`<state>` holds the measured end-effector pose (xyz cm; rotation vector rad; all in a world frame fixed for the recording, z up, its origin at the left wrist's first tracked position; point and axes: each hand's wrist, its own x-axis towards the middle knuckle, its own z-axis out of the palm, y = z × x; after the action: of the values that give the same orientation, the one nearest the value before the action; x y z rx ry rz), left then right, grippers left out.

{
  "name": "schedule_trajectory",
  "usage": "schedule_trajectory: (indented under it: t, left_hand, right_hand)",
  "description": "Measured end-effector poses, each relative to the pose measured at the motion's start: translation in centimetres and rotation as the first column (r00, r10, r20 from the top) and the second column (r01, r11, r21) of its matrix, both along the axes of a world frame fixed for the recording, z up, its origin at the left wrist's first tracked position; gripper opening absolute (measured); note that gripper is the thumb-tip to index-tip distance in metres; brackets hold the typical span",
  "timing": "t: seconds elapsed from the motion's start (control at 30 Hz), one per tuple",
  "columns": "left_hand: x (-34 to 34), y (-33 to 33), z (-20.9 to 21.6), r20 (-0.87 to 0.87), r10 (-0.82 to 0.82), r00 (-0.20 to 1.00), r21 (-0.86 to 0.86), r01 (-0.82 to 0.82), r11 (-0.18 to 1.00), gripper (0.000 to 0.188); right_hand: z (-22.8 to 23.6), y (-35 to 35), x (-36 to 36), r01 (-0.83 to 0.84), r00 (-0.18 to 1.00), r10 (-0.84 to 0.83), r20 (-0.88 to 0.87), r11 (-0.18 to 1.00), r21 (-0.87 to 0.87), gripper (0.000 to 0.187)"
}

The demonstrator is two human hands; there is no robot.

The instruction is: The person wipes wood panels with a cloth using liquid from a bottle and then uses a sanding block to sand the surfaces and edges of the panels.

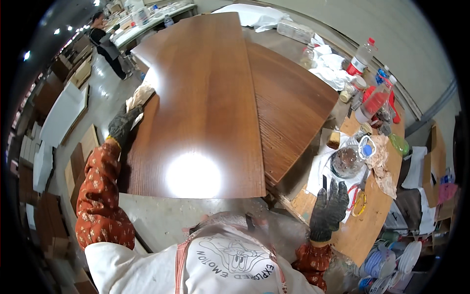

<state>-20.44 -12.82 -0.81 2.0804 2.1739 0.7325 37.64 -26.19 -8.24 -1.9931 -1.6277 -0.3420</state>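
Observation:
A large glossy brown wooden panel (205,108) lies before me, overlapping a second brown panel (293,108) on its right. At the left edge of the top panel, my left hand (123,123) in a dark glove is closed on a crumpled beige cloth (141,95), which touches the edge. My right hand (329,210), also gloved, is stretched out with fingers apart over the wooden side table (374,220). Beside its fingertips are a red-and-yellow looped item (359,202) and a big clear jug with a blue cap (348,160). The right hand holds nothing visible.
Bottles, including a red-capped bottle (361,59) and one with pink liquid (376,102), crowd the right side near white rags (330,66). Paint-type tubs (379,262) stand lower right. A person (104,44) works at a far-left bench. Panels (63,115) lean along the left.

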Motion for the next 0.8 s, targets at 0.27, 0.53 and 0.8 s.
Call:
schedule_trajectory:
  t: [0.27,0.53,0.8]
  left_hand:
    - [3.9,-1.4,-2.0,-0.226,-0.143,0.964,-0.007,0.146,0.989,0.033]
    - [15.1,-7.4,-1.3,0.901,-0.193,0.389,0.144,0.152,0.978,0.043]
    - [8.4,-1.7,2.1,0.603,-0.768,0.217,0.477,0.674,0.564,0.065]
  right_hand:
    - [7.4,4.7,-10.8,-0.587,0.785,0.566,0.253,0.809,0.013,0.041]
    - [8.1,11.2,0.1,-0.038,0.929,0.137,0.343,0.959,-0.282,0.033]
    - [8.3,17.5,-4.3,0.208,0.911,-0.062,0.408,0.923,-0.324,0.036]
